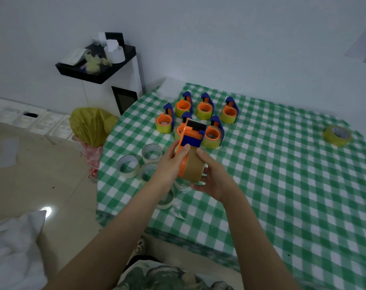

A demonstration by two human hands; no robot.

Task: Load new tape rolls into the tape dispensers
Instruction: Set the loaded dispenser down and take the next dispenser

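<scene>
I hold an orange and blue tape dispenser (191,136) with a brown tape roll (193,166) in it above the checked table. My left hand (170,164) grips the dispenser's orange side, thumb on the blue part. My right hand (211,176) curls round the brown roll from the right and below. Behind them stand several loaded dispensers (207,108) with yellow tape. A loose yellow tape roll (337,135) lies far right. Several empty cores (128,166) sit left of my hands.
The green checked tablecloth (282,185) covers the table, whose left edge runs by my left arm. A yellow bag (92,124) and a white cabinet with a black shelf (98,70) stand beyond the edge. White cloth (14,252) lies on the floor.
</scene>
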